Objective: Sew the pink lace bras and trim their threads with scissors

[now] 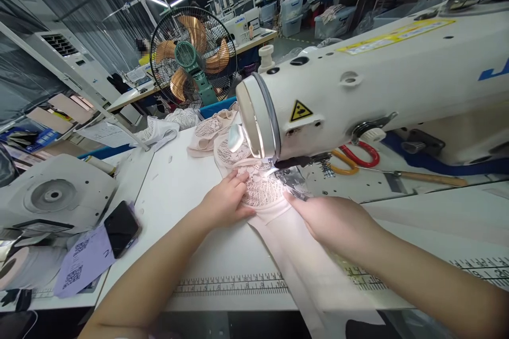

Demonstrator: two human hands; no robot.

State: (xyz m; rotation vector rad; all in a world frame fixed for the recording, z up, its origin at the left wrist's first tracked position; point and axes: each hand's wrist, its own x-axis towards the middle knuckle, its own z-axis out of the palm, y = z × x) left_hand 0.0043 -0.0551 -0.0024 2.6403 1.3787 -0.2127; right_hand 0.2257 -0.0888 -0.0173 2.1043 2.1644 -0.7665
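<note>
Lace piece (264,196): just below the view's centre, at six o'clock, lying on the table under the needle end of the sewing machine (326,106), which reaches in from two o'clock; a bright light falls there, presumably so the work can be seen.
Left hand (226,198): at seven o'clock, palm down, fingers part-spread and thumb apart, pressing on the lace rather than gripping it, probably to keep it flat.
Right hand (338,222): at four o'clock, thumb along the lace's edge, seemingly to steer it; the other fingers are hidden, so how firmly it grips cannot be told.
Pale band (296,249): runs from the lace towards five o'clock and over the table's near edge, perhaps left loose so it does not drag.
Other lace pieces (209,130): between nine and ten o'clock, beyond the left hand, away from the band's path.
Looped handles (368,154): at three o'clock, beside the machine, likely for easy reach.
Phone (121,229): at eight o'clock, partly over a purple sheet (85,265), apart from the work.
</note>
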